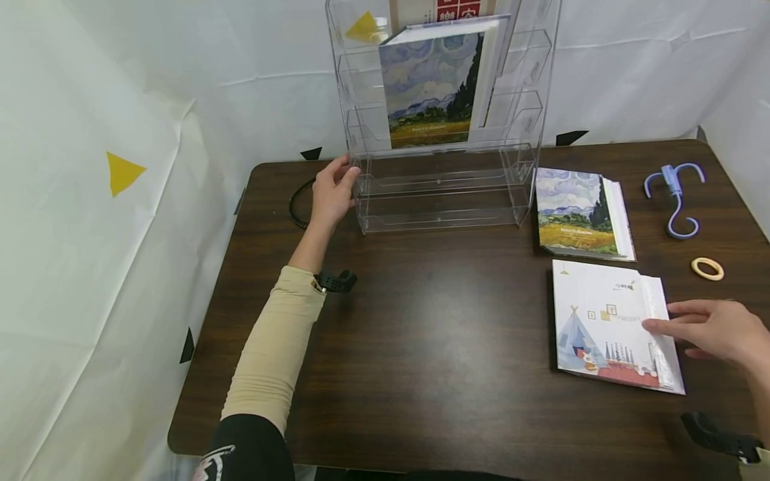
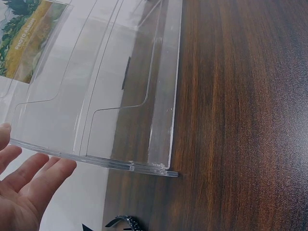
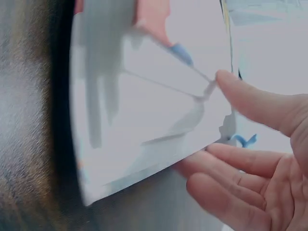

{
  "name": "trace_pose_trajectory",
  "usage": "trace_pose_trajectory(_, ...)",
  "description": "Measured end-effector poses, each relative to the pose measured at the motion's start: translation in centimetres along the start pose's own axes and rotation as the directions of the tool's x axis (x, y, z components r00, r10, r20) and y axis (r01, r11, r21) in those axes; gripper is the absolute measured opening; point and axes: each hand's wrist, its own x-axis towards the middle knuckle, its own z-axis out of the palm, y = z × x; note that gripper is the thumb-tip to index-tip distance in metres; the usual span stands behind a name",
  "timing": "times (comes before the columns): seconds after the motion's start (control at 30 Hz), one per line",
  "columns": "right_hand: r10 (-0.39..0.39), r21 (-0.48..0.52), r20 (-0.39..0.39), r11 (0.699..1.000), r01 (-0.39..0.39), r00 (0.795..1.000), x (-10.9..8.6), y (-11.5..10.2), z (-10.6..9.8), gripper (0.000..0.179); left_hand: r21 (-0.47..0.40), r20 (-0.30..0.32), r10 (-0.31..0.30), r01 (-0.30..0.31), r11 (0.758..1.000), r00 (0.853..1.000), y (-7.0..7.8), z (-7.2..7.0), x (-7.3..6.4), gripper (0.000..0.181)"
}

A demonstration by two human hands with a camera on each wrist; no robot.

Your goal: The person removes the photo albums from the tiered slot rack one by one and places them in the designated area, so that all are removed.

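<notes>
My left hand (image 1: 333,190) holds the left side panel of a clear acrylic display rack (image 1: 439,220). In the left wrist view the fingers (image 2: 53,173) lie along the panel's edge, with the thumb at the left border. At the right, my right hand (image 1: 718,327) pinches the right edge of a white booklet-like album (image 1: 607,341) printed with a blue tent. The right wrist view shows the thumb (image 3: 240,94) on its cover and fingers reaching underneath. A landscape-covered photo album (image 1: 433,93) stands in the rack's upper tier.
Another landscape photo album (image 1: 574,210) lies right of the rack, just behind the white one. A blue double-ended hook (image 1: 675,194) and a pale ring (image 1: 707,268) are at the table's (image 1: 433,374) right. A black cord loop (image 1: 293,207) lies left of the rack.
</notes>
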Motion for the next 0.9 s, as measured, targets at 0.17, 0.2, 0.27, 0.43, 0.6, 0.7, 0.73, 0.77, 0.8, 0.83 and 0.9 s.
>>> trace_pose_trajectory(0.17,0.04,-0.098,-0.045,0.994,-0.044,0.998,-0.6,-1.5,-0.5,0.094,-0.004,0.003,-0.002,0.002,1.0,1.0,-0.1,-0.1,0.1,0.047)
trace_pose_trajectory(0.2,0.03,-0.118,-0.066,0.992,-0.037,0.997,-0.8,-1.9,-0.6,0.091,-0.003,0.004,-0.003,0.003,1.0,1.0,-0.1,-0.1,0.1,0.048)
trace_pose_trajectory(0.27,-0.004,-0.145,-0.121,0.989,-0.013,0.993,-1.0,-2.5,-0.7,0.082,-0.001,0.004,-0.002,0.002,1.0,1.0,-0.1,0.0,0.1,0.048)
trace_pose_trajectory(0.43,-0.12,-0.157,-0.28,0.985,0.079,0.952,-1.0,-4.8,-0.7,0.058,-0.01,0.002,-0.001,0.001,1.0,1.0,-0.1,0.0,0.2,0.047)
trace_pose_trajectory(0.6,-0.236,-0.118,-0.356,0.971,0.208,0.904,-0.2,-8.4,-1.2,0.053,-0.01,0.0,-0.005,0.005,1.0,1.0,-0.1,0.0,0.2,0.047)
trace_pose_trajectory(0.7,-0.307,-0.089,-0.363,0.951,0.296,0.879,0.7,-11.0,-1.7,0.058,-0.013,-0.005,-0.003,0.003,1.0,1.0,0.0,0.0,0.2,0.047)
trace_pose_trajectory(0.73,-0.33,-0.078,-0.364,0.943,0.324,0.871,1.0,-11.9,-1.8,0.059,-0.015,-0.006,-0.002,0.002,1.0,1.0,-0.1,0.0,0.2,0.047)
trace_pose_trajectory(0.77,-0.354,-0.073,-0.365,0.933,0.353,0.861,1.3,-12.7,-1.9,0.06,-0.017,-0.006,0.0,0.0,1.0,1.0,-0.1,0.0,0.2,0.047)
trace_pose_trajectory(0.8,-0.372,-0.062,-0.363,0.925,0.376,0.855,1.7,-13.6,-2.0,0.061,-0.018,-0.006,0.001,-0.001,1.0,1.0,-0.1,0.0,0.2,0.047)
trace_pose_trajectory(0.83,-0.391,-0.052,-0.361,0.915,0.4,0.847,2.1,-14.4,-2.0,0.063,-0.016,-0.007,-0.001,0.001,1.0,1.0,-0.1,0.0,0.2,0.047)
trace_pose_trajectory(0.9,-0.432,-0.026,-0.359,0.891,0.454,0.827,3.1,-15.9,-2.0,0.063,-0.014,-0.007,0.0,0.0,1.0,1.0,-0.2,0.0,0.2,0.048)
